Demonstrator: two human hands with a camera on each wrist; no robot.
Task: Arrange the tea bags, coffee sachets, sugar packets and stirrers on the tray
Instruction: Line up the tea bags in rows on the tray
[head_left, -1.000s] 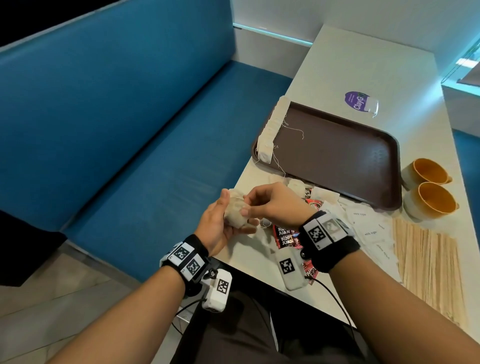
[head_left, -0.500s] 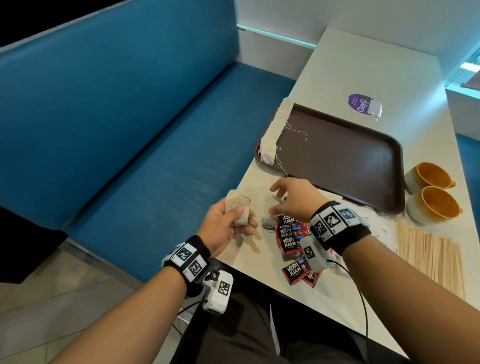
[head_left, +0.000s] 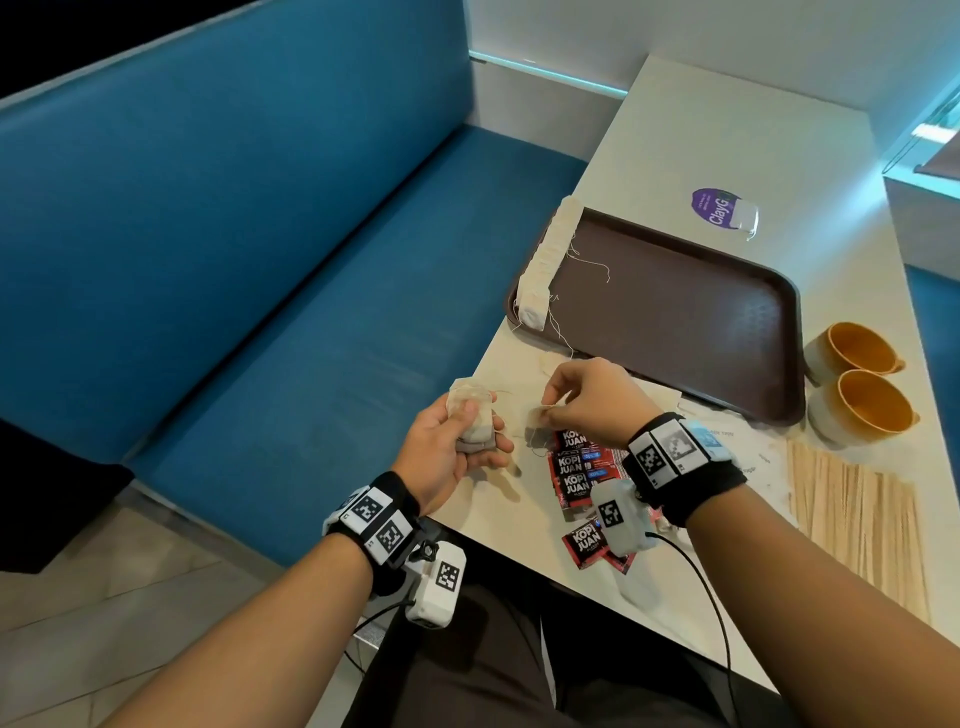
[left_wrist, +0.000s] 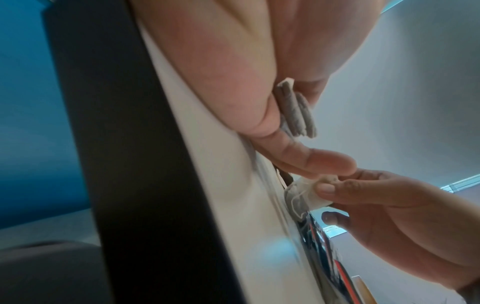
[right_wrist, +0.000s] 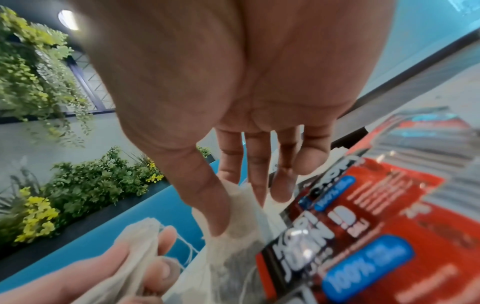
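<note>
My left hand (head_left: 457, 441) grips a small stack of tea bags (head_left: 471, 418) at the table's near left edge, thumb on top; the stack's edges (left_wrist: 296, 111) show in the left wrist view. Just to its right, my right hand (head_left: 566, 402) pinches one tea bag (head_left: 537, 423) between thumb and fingers, lifting it off the table (right_wrist: 233, 207). Red coffee sachets (head_left: 574, 470) lie under my right wrist. A brown tray (head_left: 675, 306) holds a row of tea bags (head_left: 550, 254) along its left rim. White sugar packets (head_left: 748, 457) and wooden stirrers (head_left: 852, 514) lie to the right.
Two orange cups (head_left: 857, 384) stand right of the tray. A purple sticker (head_left: 719, 208) sits on the table behind the tray. A blue bench (head_left: 260, 260) runs along the table's left side.
My right hand left the stack in the left hand, reached to the table beside the sachets, and now pinches a single tea bag. The left hand kept its stack.
</note>
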